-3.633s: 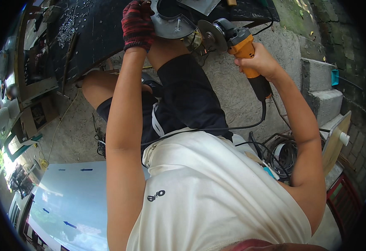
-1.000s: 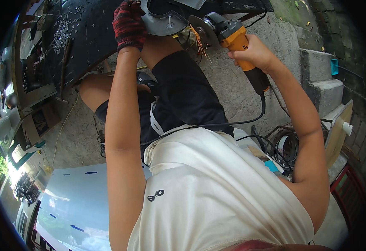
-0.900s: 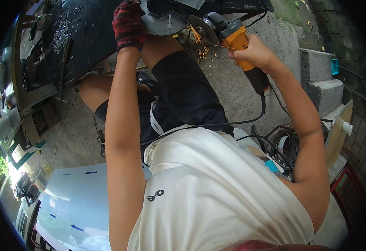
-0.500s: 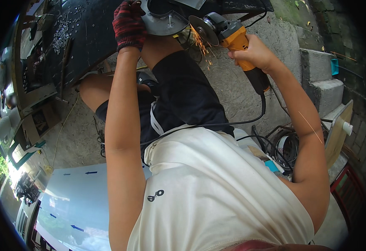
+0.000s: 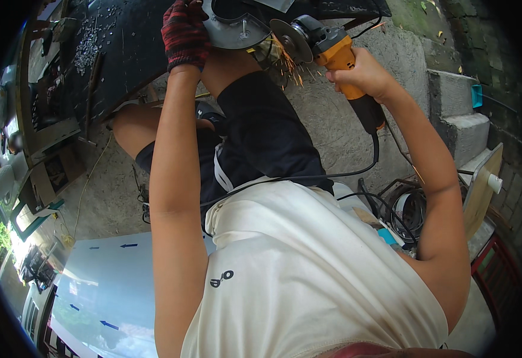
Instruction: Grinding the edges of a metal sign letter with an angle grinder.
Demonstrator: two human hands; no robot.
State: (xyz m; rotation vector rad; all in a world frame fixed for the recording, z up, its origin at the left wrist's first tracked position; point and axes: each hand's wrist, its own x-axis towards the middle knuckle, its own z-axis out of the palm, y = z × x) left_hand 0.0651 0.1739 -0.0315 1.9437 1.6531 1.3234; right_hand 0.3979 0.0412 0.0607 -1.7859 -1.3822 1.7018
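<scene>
In a red-and-black glove, my left hand is closed on the left side of a grey sheet-metal piece with a curved cut-out and a small upright stud. My bare right hand grips an orange-and-black angle grinder by its body. The grinder's disc is at the right edge of the metal piece, and orange sparks spray downward from there. Exact contact between disc and edge is hard to make out. The metal piece lies just above my bent knee, at the bench edge.
Small metal scraps lie scattered on the black workbench. The grinder's black cord runs across my lap. Concrete steps rise at the right, near a wooden board. A glossy sheet with blue arrows lies at lower left.
The spark spray has changed shape and now falls in a denser fan near the disc. Both hands, the grinder and the metal piece hold almost the same place.
</scene>
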